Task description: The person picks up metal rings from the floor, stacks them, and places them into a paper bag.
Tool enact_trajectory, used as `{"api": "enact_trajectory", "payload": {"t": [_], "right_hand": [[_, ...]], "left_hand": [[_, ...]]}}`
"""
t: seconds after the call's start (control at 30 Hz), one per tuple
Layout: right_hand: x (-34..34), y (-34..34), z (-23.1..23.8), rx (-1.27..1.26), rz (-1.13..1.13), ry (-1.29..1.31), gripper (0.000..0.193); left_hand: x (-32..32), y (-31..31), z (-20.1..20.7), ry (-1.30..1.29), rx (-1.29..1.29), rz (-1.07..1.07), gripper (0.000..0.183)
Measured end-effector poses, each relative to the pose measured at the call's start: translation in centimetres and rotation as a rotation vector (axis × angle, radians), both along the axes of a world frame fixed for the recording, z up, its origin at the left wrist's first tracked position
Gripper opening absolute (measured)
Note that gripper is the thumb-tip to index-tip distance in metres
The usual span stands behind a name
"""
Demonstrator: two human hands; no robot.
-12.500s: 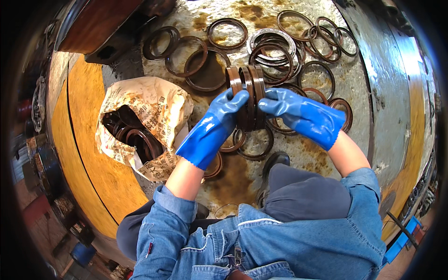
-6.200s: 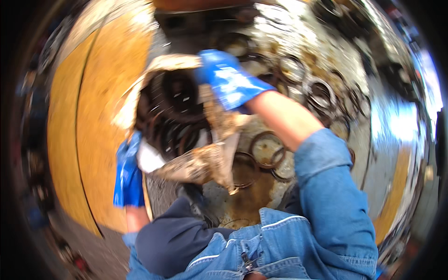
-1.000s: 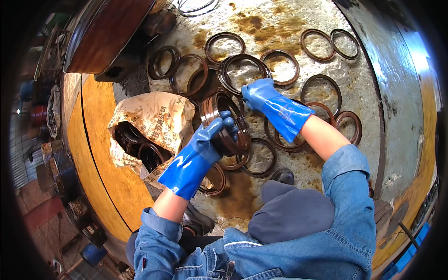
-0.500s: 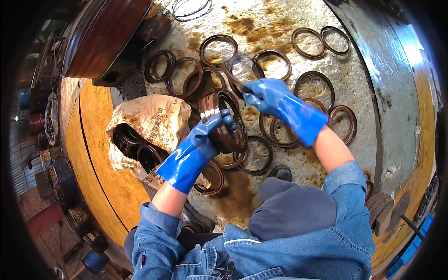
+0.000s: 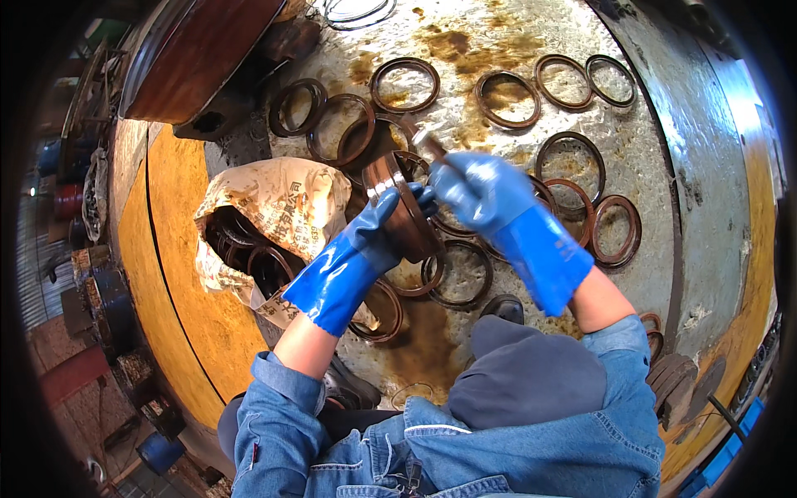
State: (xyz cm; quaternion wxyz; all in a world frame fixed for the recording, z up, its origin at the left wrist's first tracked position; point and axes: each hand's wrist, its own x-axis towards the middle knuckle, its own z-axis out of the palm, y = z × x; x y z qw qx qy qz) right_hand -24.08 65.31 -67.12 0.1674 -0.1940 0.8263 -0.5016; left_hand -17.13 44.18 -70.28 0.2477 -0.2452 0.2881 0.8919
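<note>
My left hand (image 5: 378,228), in a blue rubber glove, is closed around a stack of brown ring seals (image 5: 405,220), tilted over the floor. Just right of the stack is my right hand (image 5: 477,191), also gloved and blurred by motion. Its fingers are closed on a single brown ring seal (image 5: 429,143), seen nearly edge-on; the glove hides part of it. Whether this ring touches the stack, I cannot tell. Beyond the hands lie loose ring seals, one (image 5: 404,85) flat on the stained floor and another (image 5: 508,100) to its right.
A crumpled paper sack (image 5: 278,195) stands open at the left with several rings inside. More rings (image 5: 616,231) lie to the right, some overlapping. A large rust-brown metal part (image 5: 195,66) stands at far left. A black shoe (image 5: 504,309) is near my knee.
My right hand has drawn nearer with its ring, which is now beside the stack. The stack has tilted to show more of its side. The view has shifted slightly.
</note>
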Motion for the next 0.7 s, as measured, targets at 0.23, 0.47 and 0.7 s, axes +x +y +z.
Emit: {"api": "enact_trajectory", "payload": {"t": [0.23, 0.47, 0.7], "right_hand": [[2.2, -1.2, 1.0, 0.253, 0.420, 0.244, 0.063], [-1.2, 13.0, -5.8, 0.717, -0.388, 0.106, 0.039], [-1.0, 23.5, -10.0, 0.736, -0.866, -0.143, 0.051]], "left_hand": [[0.5, -2.1, -2.7, -0.045, -0.146, 0.103, 0.035], [-0.2, -1.5, -1.9, 0.078, -0.032, 0.040, 0.036], [-1.5, -2.5, -0.1, 0.165, 0.132, -0.003, 0.043]]}}
